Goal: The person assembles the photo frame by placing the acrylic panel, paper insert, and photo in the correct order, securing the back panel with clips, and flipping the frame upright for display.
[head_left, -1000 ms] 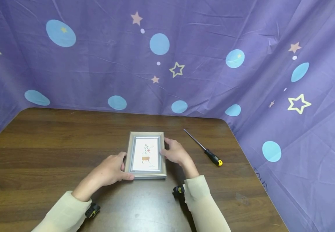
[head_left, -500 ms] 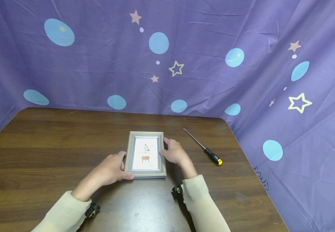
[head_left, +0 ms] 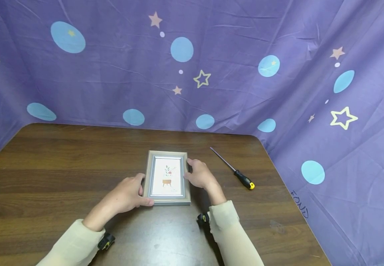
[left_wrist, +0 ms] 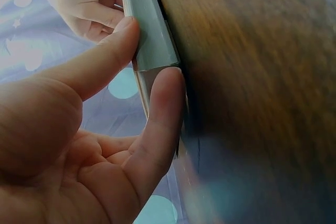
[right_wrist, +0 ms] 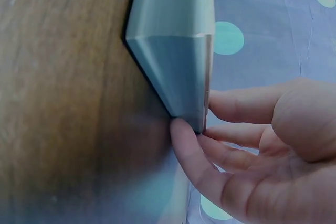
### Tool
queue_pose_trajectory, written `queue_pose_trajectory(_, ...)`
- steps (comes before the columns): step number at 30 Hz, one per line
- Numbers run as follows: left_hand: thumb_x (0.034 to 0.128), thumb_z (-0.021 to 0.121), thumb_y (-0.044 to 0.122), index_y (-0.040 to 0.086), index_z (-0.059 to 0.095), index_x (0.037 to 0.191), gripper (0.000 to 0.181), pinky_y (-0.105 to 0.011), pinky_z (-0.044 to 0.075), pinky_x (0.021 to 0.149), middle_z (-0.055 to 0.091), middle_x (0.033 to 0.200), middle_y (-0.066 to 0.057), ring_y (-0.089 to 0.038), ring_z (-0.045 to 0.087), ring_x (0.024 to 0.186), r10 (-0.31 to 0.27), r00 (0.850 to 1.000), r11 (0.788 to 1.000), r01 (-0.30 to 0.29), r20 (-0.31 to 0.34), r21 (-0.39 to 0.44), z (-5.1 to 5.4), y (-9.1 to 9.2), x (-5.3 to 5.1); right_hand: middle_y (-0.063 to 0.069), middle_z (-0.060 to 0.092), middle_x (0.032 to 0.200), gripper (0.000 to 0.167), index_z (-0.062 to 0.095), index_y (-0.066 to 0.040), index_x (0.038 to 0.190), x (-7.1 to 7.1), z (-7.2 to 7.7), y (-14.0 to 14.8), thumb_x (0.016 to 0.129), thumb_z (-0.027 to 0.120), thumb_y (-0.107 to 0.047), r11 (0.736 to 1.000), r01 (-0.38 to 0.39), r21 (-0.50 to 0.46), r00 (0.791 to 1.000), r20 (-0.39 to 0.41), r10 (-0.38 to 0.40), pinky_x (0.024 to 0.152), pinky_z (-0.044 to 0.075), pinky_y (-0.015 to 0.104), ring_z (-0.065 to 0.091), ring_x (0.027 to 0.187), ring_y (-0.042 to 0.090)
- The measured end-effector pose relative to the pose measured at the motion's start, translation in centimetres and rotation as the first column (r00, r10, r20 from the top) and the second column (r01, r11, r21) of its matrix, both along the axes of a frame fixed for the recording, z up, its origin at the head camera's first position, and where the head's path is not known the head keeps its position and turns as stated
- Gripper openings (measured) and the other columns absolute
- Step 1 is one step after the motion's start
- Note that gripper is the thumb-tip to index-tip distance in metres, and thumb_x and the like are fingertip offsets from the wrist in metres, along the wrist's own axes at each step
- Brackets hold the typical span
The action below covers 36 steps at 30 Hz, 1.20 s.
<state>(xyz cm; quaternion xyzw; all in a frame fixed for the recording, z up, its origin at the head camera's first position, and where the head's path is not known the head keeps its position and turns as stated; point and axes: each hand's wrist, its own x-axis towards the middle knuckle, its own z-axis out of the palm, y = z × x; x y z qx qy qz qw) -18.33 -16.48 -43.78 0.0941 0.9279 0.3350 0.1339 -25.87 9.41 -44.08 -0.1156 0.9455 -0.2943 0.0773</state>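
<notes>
A picture frame lies face up on the wooden table, its print showing a potted plant. My left hand grips it by the near left corner; the thumb rests on the front edge and the fingers are against the left side. At the right side, my right hand holds the frame between the thumb on the rim and the fingers along the outer edge. In the left wrist view, thumb and index finger pinch the frame's corner. The right wrist view shows the frame's deep side close to the tabletop, with fingertips at its far end.
A screwdriver with a black and yellow handle lies to the right of the frame, shaft pointing away. The brown table ends at a purple curtain printed with stars and dots, behind and at both sides.
Both hands keep hold of the picture frame, which stays almost in place. The right fingertips shift very slightly on its edge, and the head view tilts a touch.
</notes>
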Motion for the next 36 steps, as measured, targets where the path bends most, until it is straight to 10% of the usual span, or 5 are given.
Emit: queue_pose_trajectory(36,0.0846,0.092,0.034,-0.016,0.040,0.151,0.098,-0.033,0.050,0.064,0.061,0.087,-0.005,-0.018,0.057,0.074,0.019,0.999,1.000,-0.018,-0.043,0.024,-0.54,0.26,-0.06,0.031,0.053,0.152,0.064,0.044,0.009,0.155,0.02,0.20,0.29,0.100,0.067,-0.013,0.996,-0.072,-0.058,0.997,-0.015,0.071,0.118,0.044,0.050,0.053,0.141,0.039)
